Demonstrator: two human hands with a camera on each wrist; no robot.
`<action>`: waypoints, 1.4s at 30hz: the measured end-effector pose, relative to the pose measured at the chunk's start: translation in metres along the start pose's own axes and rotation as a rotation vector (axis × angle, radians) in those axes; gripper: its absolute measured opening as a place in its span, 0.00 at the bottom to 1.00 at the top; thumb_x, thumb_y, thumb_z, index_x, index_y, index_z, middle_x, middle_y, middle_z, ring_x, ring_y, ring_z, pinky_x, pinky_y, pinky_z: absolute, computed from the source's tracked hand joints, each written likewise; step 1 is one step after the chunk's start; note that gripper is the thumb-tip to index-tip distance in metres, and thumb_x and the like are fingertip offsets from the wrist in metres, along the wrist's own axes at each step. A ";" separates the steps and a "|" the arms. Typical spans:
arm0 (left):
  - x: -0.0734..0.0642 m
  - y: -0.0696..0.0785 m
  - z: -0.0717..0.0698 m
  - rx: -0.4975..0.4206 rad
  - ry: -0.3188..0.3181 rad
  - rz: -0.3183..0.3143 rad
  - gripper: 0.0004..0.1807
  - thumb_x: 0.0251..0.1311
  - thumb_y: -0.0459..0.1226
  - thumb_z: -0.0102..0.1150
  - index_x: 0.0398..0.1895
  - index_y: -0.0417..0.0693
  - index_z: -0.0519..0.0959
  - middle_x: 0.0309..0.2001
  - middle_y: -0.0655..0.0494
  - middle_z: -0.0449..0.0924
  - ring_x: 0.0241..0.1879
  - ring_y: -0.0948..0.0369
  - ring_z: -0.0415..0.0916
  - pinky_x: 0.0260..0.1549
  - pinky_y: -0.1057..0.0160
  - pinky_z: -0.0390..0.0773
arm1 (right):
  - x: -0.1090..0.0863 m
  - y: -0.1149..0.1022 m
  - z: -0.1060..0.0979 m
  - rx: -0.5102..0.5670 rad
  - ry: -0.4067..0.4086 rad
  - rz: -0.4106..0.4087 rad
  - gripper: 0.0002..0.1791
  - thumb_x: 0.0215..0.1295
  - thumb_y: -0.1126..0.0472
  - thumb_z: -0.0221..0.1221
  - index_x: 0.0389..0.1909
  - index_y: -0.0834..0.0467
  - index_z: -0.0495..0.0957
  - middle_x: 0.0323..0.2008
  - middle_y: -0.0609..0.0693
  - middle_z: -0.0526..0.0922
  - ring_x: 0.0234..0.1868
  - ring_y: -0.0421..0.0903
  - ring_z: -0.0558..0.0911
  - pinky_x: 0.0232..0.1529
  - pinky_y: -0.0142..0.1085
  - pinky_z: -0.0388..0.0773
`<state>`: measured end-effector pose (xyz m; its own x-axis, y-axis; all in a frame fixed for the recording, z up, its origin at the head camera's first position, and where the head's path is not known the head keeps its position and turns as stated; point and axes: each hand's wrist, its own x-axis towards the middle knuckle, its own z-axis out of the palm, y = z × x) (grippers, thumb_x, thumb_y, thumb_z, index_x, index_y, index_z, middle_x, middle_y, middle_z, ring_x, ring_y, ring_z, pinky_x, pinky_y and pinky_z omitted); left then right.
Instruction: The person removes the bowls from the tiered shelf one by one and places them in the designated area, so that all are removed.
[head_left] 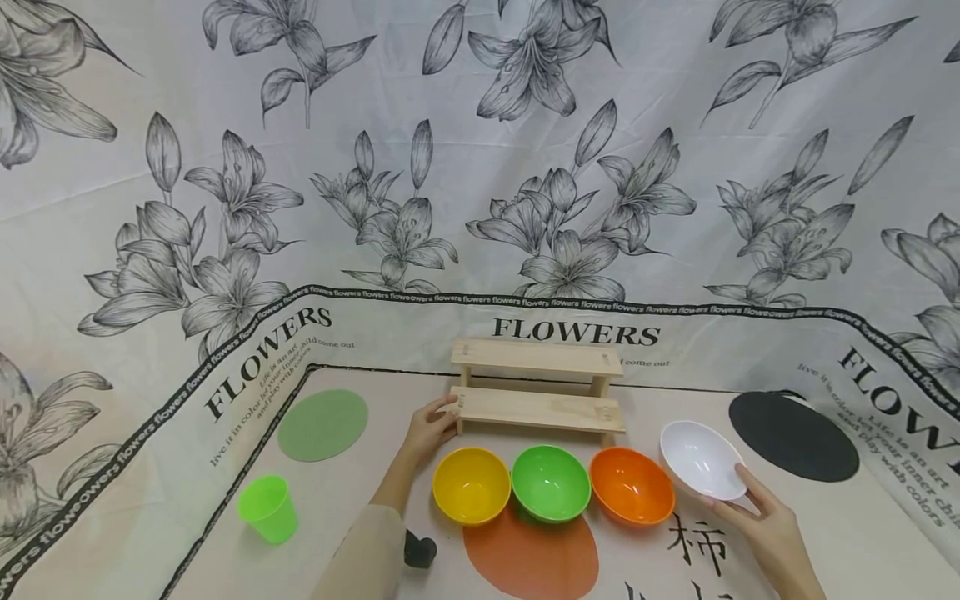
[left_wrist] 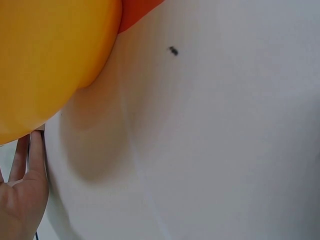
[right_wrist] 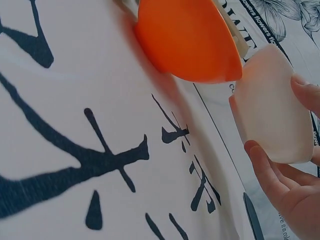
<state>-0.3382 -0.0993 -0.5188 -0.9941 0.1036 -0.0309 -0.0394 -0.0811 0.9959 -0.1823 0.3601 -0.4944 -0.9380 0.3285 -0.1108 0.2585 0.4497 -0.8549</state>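
Observation:
My left hand (head_left: 432,427) holds the left end of the lower step of a two-step wooden stand (head_left: 536,408). In the left wrist view its fingers (left_wrist: 36,152) reach past the yellow bowl (left_wrist: 45,60), which hides their tips. My right hand (head_left: 765,521) grips a white bowl (head_left: 701,458) at its near right rim, thumb at the edge and fingers beneath; the bowl is tilted. Left of it, an orange bowl (head_left: 632,487), a green bowl (head_left: 551,483) and the yellow one stand in a row before the stand, open side up.
A bright green cup (head_left: 270,508) stands at the left. Printed on the cloth are a green oval (head_left: 322,425), a black oval (head_left: 793,436), an orange shape (head_left: 532,554) and black characters. A small black object (head_left: 420,550) lies beside my left sleeve. Flowered cloth (head_left: 480,208) hangs behind.

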 end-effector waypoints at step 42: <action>-0.002 0.001 0.000 0.029 -0.003 0.015 0.24 0.64 0.39 0.57 0.62 0.41 0.71 0.57 0.34 0.70 0.52 0.51 0.74 0.50 0.54 0.78 | -0.011 0.003 -0.004 -0.083 -0.019 0.061 0.57 0.57 0.47 0.64 0.72 0.61 0.34 0.69 0.72 0.39 0.69 0.69 0.45 0.64 0.55 0.56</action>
<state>-0.3366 -0.0996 -0.5181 -0.9943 0.1055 -0.0159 -0.0217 -0.0540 0.9983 -0.1698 0.3613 -0.4940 -0.9240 0.3417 -0.1718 0.3329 0.4972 -0.8012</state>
